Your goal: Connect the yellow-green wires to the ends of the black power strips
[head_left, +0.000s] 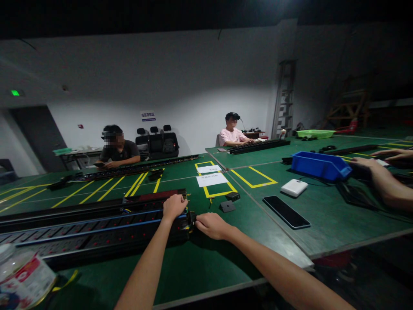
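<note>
A long black power strip assembly (90, 232) with blue wires and red parts lies across the green table (206, 267) in front of me. My left hand (174, 206) is closed over its upper right end. My right hand (211, 225) is curled against the strip's right end cap, fingers pressed to it. Two small black parts (227, 206) lie just beyond my right hand.
A black phone (285, 212) and a white power bank (294, 187) lie to the right, with a blue bin (319, 165) behind. A co-worker's arms (383, 181) reach in at far right. Two seated people work at far tables. A plastic bottle (22, 277) stands at lower left.
</note>
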Action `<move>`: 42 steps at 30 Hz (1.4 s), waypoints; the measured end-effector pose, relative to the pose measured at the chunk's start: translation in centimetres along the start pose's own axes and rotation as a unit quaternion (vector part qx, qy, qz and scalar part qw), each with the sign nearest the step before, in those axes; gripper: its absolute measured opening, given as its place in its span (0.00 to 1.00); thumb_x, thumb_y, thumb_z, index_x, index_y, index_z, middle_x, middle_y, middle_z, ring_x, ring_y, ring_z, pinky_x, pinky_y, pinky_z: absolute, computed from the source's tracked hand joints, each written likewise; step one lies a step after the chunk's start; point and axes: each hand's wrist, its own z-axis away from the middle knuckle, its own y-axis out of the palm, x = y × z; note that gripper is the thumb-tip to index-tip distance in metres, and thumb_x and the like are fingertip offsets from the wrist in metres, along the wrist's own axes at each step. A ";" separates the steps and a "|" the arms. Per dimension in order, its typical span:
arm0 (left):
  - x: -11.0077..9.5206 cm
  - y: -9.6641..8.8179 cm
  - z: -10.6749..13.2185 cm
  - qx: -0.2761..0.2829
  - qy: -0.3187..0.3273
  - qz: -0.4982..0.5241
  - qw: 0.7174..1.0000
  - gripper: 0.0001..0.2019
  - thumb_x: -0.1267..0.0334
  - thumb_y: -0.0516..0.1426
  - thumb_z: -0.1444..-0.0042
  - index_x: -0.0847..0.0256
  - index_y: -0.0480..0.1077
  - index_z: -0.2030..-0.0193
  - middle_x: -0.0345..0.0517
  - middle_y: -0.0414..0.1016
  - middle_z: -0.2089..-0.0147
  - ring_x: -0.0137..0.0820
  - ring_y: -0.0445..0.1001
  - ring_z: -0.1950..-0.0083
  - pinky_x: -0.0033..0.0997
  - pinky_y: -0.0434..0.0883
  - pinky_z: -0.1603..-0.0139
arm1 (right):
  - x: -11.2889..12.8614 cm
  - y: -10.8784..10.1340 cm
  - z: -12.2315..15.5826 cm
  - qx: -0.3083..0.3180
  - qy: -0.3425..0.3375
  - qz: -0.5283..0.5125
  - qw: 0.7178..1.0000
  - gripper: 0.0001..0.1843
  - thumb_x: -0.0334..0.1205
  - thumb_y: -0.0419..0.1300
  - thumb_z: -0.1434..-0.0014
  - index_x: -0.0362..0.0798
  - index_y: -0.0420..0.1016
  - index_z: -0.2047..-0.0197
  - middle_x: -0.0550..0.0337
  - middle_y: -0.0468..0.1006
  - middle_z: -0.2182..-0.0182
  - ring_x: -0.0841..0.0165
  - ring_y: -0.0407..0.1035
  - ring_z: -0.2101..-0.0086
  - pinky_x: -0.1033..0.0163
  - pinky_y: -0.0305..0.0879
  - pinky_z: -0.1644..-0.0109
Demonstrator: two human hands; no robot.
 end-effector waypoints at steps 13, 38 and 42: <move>0.1 0.2 -0.1 0.000 -0.003 -0.003 1.000 0.16 0.50 0.53 0.37 0.55 0.76 0.67 0.48 0.82 0.59 0.43 0.81 0.56 0.34 0.71 0.57 | 0.1 0.0 0.1 -0.004 -0.002 -0.005 1.000 0.19 0.41 0.47 0.27 0.46 0.76 0.63 0.56 0.80 0.64 0.68 0.71 0.67 0.63 0.48 0.64; 0.0 0.0 0.1 0.003 -0.003 -0.005 1.000 0.16 0.50 0.53 0.37 0.55 0.77 0.66 0.50 0.82 0.57 0.43 0.81 0.55 0.35 0.71 0.55 | 0.4 -0.4 0.2 0.017 0.019 -0.009 1.000 0.19 0.43 0.47 0.26 0.46 0.77 0.61 0.54 0.80 0.63 0.66 0.72 0.64 0.63 0.49 0.63; 0.0 0.0 0.1 0.004 -0.005 -0.004 1.000 0.16 0.50 0.53 0.37 0.55 0.77 0.65 0.50 0.82 0.58 0.43 0.81 0.55 0.35 0.71 0.56 | 0.3 -0.3 0.2 0.010 0.012 -0.008 1.000 0.19 0.42 0.48 0.27 0.46 0.77 0.61 0.54 0.80 0.63 0.66 0.72 0.64 0.63 0.49 0.63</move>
